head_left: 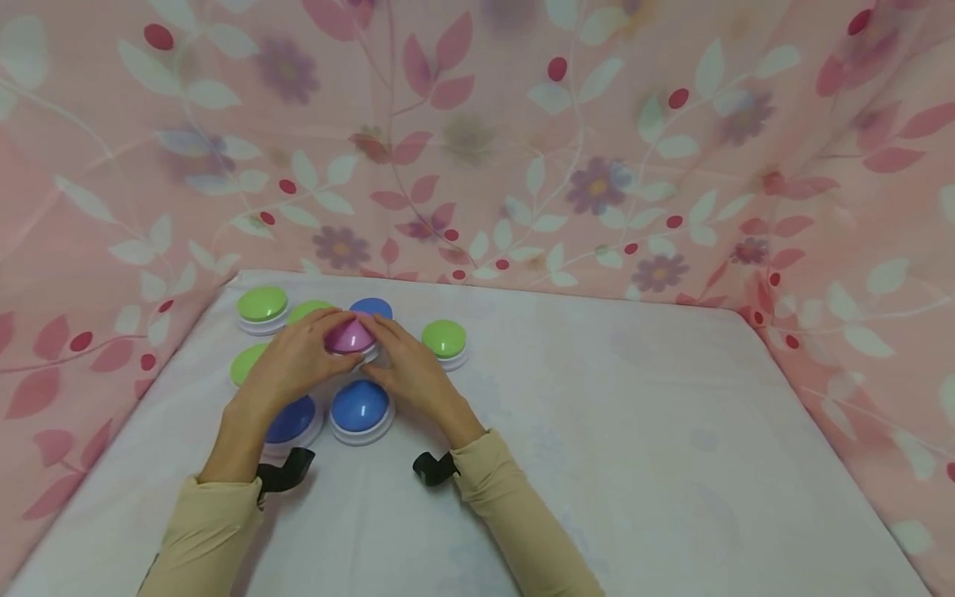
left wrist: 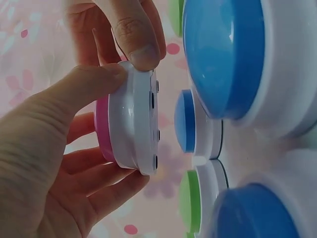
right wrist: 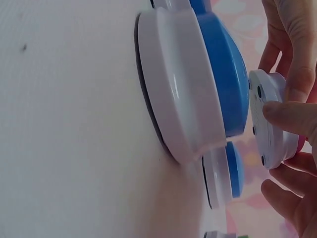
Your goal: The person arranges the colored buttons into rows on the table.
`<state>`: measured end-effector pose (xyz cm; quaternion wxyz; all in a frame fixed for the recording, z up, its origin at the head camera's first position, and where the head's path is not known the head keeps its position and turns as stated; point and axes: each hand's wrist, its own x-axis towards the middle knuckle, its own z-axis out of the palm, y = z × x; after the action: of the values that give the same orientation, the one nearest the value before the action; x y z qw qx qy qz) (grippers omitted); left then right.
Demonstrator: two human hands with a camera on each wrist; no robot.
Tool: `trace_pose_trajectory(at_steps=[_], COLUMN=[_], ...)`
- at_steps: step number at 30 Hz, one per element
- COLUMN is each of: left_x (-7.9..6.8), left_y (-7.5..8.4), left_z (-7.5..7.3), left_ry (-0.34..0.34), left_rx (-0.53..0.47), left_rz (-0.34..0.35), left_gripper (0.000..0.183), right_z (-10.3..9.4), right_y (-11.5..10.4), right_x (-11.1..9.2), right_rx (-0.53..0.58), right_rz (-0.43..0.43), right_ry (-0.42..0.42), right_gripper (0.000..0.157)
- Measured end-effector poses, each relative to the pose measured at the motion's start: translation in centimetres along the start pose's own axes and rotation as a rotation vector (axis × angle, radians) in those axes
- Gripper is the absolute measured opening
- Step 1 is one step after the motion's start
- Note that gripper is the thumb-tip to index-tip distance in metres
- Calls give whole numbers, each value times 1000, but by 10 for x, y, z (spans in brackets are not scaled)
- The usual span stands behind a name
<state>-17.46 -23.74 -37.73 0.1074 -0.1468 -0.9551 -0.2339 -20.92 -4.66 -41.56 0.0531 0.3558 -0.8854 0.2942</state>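
A pink push button (head_left: 351, 336) on a white round base is held up between both hands, clear of the surface below. My left hand (head_left: 302, 356) grips it from the left, thumb at the near side of its base. From the right, my right hand (head_left: 410, 369) pinches the same base with thumb and fingers. In the left wrist view the button's white base (left wrist: 131, 116) is turned edge-on, its underside showing small dark feet. The right wrist view shows that underside (right wrist: 265, 119) too. Just below the hands sits a blue push button (head_left: 361, 406).
Another blue button (head_left: 291, 421) stands partly behind the left wrist, and one more (head_left: 371, 308) is behind the hands. Green buttons stand at the back left (head_left: 262, 303), beside the left hand (head_left: 246, 363) and right of the hands (head_left: 443, 338). Floral cloth (head_left: 507, 166) walls the white table (head_left: 634, 431).
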Motion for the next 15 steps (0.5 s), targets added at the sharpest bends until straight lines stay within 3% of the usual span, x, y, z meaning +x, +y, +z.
trace_pose_trajectory(at_steps=[11, 15], left_x=[13, 18], left_y=[13, 19], left_z=[9, 15], left_ry=[6, 31], left_rx=[-50, -53], left_rz=[14, 50], left_gripper=[63, 63], right_z=[-20, -26], right_y=[17, 24], right_x=[-6, -10], right_rx=[-20, -18], right_rz=[-35, -33], right_ry=[38, 44], right_gripper=[73, 73])
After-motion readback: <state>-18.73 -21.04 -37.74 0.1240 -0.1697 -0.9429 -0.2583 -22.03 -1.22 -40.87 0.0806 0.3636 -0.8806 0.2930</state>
